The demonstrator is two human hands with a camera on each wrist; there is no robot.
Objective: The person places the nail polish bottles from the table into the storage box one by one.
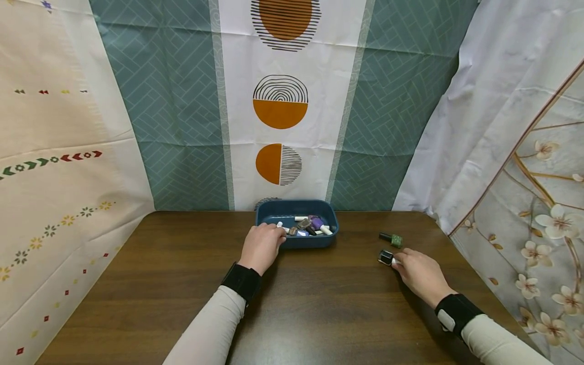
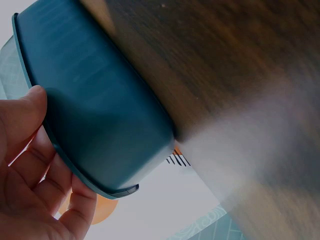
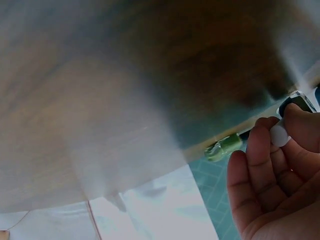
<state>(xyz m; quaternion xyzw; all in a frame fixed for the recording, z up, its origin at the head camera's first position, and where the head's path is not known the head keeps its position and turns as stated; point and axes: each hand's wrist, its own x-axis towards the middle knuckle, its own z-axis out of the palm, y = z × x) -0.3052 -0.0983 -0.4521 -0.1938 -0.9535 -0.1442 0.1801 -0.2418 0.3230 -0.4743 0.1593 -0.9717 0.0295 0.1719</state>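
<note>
A dark blue tray [image 1: 298, 242] stands at the back middle of the brown table [image 1: 319, 309], with several small nail polish bottles [image 1: 310, 224] lying in it. My left hand [image 1: 274, 238] grips the tray's front left rim; in the left wrist view the thumb [image 2: 22, 117] lies against the tray's outer wall [image 2: 100, 110]. To the right, my right hand [image 1: 396, 261] pinches the white cap [image 3: 279, 135] of a small dark bottle [image 1: 386, 257] lying on the table. A green bottle [image 1: 392, 238] lies just behind it, also seen as the green bottle [image 3: 224, 147] from the right wrist.
Patterned curtains hang round the table on the back, left and right. The table's right rear corner lies close to the green bottle. Bare wood stretches in front of both hands.
</note>
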